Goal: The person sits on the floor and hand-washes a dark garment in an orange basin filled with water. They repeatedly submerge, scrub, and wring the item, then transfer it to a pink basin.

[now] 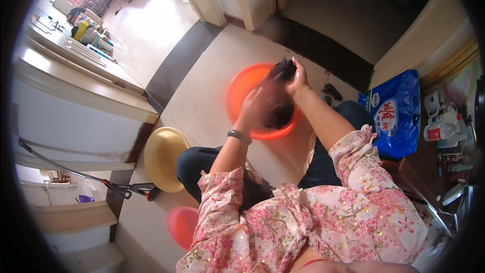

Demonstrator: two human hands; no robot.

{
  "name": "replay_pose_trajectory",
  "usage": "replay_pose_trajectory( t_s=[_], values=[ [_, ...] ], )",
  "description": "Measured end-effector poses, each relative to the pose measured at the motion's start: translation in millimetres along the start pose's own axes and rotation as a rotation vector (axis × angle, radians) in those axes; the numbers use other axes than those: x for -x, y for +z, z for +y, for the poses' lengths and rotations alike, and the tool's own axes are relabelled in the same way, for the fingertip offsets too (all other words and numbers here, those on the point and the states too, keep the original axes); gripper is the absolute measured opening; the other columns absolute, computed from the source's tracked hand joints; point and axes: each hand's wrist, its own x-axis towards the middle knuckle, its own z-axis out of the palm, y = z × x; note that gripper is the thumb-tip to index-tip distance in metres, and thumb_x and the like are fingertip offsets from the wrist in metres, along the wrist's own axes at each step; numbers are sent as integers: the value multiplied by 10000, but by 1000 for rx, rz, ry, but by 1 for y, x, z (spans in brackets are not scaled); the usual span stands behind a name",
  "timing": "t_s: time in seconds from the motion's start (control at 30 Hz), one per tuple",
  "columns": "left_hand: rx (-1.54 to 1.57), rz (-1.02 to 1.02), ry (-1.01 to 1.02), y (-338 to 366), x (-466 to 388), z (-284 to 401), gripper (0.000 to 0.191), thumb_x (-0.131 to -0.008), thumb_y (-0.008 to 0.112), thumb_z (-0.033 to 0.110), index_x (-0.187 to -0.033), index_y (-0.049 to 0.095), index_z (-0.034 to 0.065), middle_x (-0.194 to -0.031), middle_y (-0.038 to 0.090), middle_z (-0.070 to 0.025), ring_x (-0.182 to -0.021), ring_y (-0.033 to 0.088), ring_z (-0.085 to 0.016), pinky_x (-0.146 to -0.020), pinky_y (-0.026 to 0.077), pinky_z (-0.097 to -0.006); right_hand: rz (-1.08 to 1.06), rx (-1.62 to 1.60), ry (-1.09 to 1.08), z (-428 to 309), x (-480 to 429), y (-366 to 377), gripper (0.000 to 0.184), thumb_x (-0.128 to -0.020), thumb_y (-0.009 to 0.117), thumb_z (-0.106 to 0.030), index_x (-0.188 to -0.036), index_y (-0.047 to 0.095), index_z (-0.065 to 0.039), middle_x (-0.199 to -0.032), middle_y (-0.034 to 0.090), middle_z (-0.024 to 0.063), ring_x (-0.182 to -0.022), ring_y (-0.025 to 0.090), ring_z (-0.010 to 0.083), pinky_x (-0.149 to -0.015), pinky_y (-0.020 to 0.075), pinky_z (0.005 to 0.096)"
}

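An orange plastic basin (235, 102) stands on the tiled floor between my knees. Over its right side, my right hand (298, 80) grips the upper end of a black, soft-looking item (282, 115), which hangs down into the basin. Whether it is cloth or something else, I cannot tell. My left hand (251, 107), with a dark bangle at the wrist, is beside the item's left side. Motion blur hides its fingers and the middle of the item, so its hold is unclear.
A cream basin (165, 159) and a pink basin (183, 227) are on the floor at left, near a long-handled floor tool (125, 189). At right are a blue printed bag (396, 121), plastic bottles (441, 131) and dark footwear (332, 91). Door frames stand ahead.
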Motion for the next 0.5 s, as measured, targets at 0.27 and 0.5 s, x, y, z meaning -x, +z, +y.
replay_pose_trajectory(
  t_s=[0.27,0.5],
  values=[
    [-470,190,-99,59,-14,71,194,-849,572,179,-946,649,30,-853,669,-133,-801,650,-264,-734,499,-368,202,465,466,26,14,-8,459,-859,562,-529,-902,606,-74,-805,649,91,-748,618,229,-698,516,345],
    [-869,262,-173,63,-20,81,300,-870,582,308,-798,649,25,-721,645,-178,-691,643,-337,-630,494,-406,57,320,460,38,5,-14,274,-935,475,-302,-826,573,-70,-833,615,72,-807,598,212,-722,506,371]
  ],
)
